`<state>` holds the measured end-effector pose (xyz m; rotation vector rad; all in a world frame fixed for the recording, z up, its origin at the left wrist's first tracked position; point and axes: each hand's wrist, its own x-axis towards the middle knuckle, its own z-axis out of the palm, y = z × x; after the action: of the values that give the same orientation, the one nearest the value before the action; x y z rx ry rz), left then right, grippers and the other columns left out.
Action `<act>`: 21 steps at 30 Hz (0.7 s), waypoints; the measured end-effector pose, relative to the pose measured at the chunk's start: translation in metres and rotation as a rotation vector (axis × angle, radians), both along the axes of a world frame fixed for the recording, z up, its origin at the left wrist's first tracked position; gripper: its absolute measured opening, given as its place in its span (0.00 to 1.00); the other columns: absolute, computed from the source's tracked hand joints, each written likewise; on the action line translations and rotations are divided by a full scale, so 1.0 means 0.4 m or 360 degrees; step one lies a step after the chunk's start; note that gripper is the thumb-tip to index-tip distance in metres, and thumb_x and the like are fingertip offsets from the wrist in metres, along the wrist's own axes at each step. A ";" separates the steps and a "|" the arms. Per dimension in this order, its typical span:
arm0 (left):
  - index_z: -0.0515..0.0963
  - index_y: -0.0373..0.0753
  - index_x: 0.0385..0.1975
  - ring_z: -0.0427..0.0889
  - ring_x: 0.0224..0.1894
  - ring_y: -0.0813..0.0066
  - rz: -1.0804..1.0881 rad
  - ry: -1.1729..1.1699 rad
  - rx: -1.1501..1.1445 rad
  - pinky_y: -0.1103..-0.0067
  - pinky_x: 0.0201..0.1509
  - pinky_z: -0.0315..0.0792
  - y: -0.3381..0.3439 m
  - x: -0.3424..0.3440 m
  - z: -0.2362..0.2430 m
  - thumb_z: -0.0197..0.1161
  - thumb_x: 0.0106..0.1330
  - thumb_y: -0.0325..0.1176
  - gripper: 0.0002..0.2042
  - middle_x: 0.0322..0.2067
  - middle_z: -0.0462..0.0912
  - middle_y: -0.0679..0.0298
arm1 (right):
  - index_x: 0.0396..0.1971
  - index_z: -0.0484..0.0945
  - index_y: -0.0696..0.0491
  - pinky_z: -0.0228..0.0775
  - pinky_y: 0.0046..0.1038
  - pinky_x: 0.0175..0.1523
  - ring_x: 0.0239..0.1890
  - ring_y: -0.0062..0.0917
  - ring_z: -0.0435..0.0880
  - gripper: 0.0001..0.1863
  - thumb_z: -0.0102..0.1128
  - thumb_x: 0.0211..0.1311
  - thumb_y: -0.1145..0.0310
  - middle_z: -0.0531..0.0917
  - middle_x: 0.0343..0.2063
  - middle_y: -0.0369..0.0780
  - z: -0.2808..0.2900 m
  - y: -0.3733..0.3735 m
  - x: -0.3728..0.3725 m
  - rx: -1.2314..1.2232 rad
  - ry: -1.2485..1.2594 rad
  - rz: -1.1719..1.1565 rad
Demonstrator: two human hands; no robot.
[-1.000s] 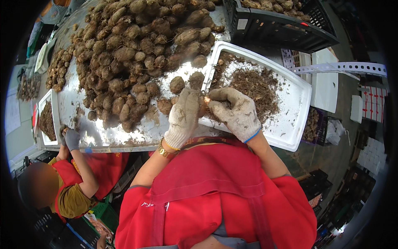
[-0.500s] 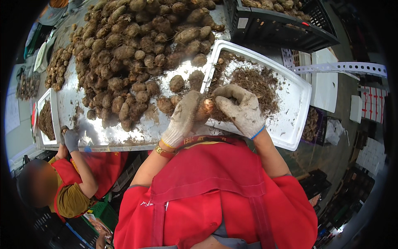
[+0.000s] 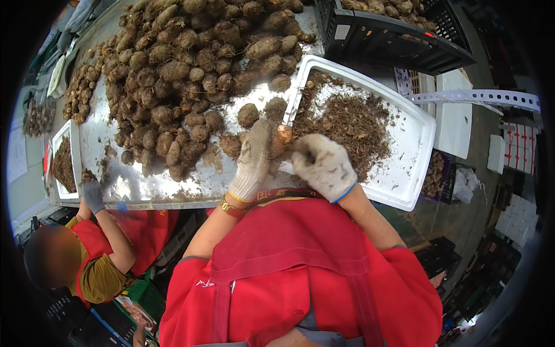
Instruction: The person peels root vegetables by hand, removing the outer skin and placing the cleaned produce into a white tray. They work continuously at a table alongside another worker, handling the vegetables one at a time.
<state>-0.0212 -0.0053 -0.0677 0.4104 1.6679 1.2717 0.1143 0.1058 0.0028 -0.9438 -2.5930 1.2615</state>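
In my left hand [image 3: 253,159], gloved in white knit, a taro corm [image 3: 282,139] is held; its bared end is orange-brown. My right hand [image 3: 325,165], in a similar soiled glove, is curled closed just right of the corm, over the near left edge of a white tray [image 3: 399,165]. What its fingers hold, if anything, is hidden. The tray carries brown fibrous peelings [image 3: 355,124]. Several loose taros [image 3: 248,115] lie just beyond my left hand, beside a large heap of hairy, soil-covered taros [image 3: 173,72].
The metal table [image 3: 133,191] ends close to my apron. A black crate [image 3: 393,43] of taros stands at the far right. At the left, a co-worker's gloved hand [image 3: 92,194] is near a small white tray [image 3: 74,133] of scraps. A perforated metal bar [image 3: 480,95] juts out at the right.
My right hand has drawn back slightly toward me and turned its back upward. The corm in my left hand has shifted a little up and left. The co-worker's hand has moved slightly.
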 end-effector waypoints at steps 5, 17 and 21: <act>0.70 0.39 0.53 0.82 0.36 0.77 0.0067 0.0050 0.0174 0.87 0.28 0.72 -0.004 0.001 0.024 0.42 0.74 0.51 0.22 0.39 0.79 0.62 | 0.43 0.80 0.56 0.75 0.27 0.46 0.40 0.27 0.83 0.12 0.58 0.59 0.74 0.83 0.38 0.44 -0.034 0.058 0.022 0.0162 0.0175 -0.0163; 0.70 0.36 0.52 0.70 0.19 0.83 -0.0062 0.0191 0.0292 0.86 0.21 0.65 0.029 0.019 0.053 0.47 0.73 0.46 0.20 0.35 0.80 0.61 | 0.31 0.77 0.54 0.75 0.37 0.38 0.32 0.40 0.81 0.14 0.61 0.59 0.57 0.79 0.31 0.45 -0.027 0.021 -0.019 0.0032 0.0282 -0.0118; 0.69 0.34 0.53 0.76 0.27 0.78 -0.0508 0.1381 0.0513 0.81 0.32 0.71 -0.005 -0.016 -0.057 0.44 0.73 0.33 0.15 0.48 0.74 0.57 | 0.30 0.77 0.52 0.75 0.35 0.36 0.32 0.39 0.81 0.09 0.57 0.61 0.62 0.78 0.30 0.44 -0.025 -0.010 -0.008 0.0012 0.0281 0.0229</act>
<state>-0.0275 -0.0073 -0.0906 1.5292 1.9572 1.1842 0.1112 0.1018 -0.0070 -0.6229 -2.5630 1.3023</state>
